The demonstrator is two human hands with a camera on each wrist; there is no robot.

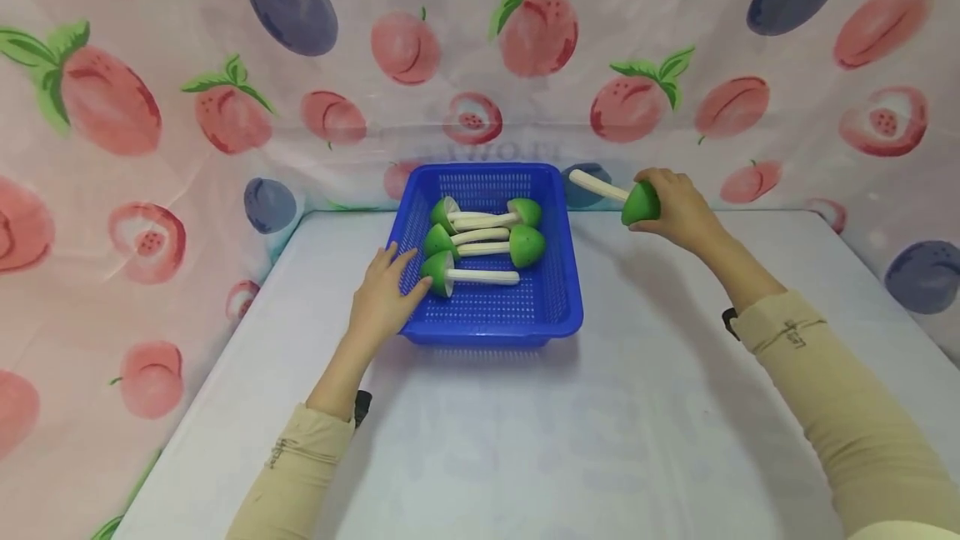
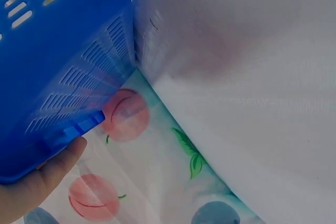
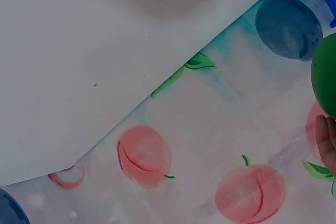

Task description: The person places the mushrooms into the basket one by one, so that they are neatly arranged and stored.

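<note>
My right hand (image 1: 678, 211) grips a toy mushroom (image 1: 641, 202) by its green cap, above the table to the right of the basket. Its white stem points left toward the basket. In the right wrist view only part of the green cap (image 3: 325, 77) and some fingertips show at the right edge. The left hand (image 1: 382, 294) rests at the left rim of a blue plastic basket (image 1: 487, 330), fingers spread, thumb close to the cap of the nearest mushroom (image 1: 483, 277). Several like mushrooms lie on their sides in the basket, stems crossing between caps.
A white table (image 1: 525, 440) carries the basket near its back edge. Behind and to the left hangs a cloth (image 1: 465, 23) printed with peaches and plums. The basket's slotted wall (image 2: 79, 51) fills the left wrist view's upper left.
</note>
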